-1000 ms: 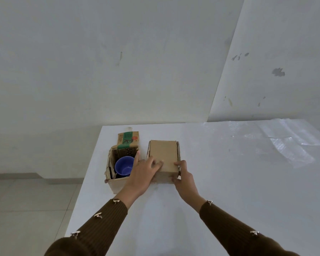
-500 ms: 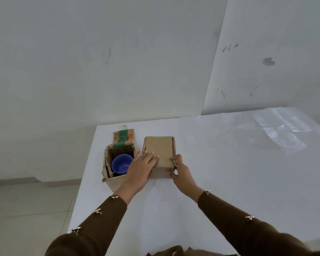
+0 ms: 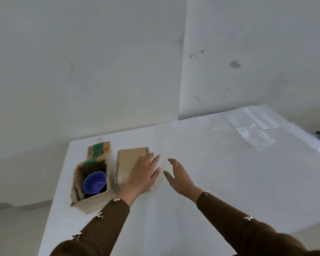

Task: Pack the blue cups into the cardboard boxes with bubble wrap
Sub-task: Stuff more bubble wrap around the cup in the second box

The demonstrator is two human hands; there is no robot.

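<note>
Your left hand (image 3: 142, 174) lies flat over the closed box (image 3: 129, 159), fingers reaching past its right edge, so that top is taken. Just left of it stands the open box (image 3: 90, 200), its flap (image 3: 99, 151) up at the far side and a blue cup (image 3: 94, 182) filling its mouth. Only a narrow strip of counter (image 3: 220, 191) runs between the two boxes. Your right hand (image 3: 180, 177), fingers spread, is over bare counter just right of the closed box. From there rightward the counter gives you broad room, up to the bubble wrap (image 3: 253, 134) lying far right, near the wall (image 3: 248, 71).
</note>
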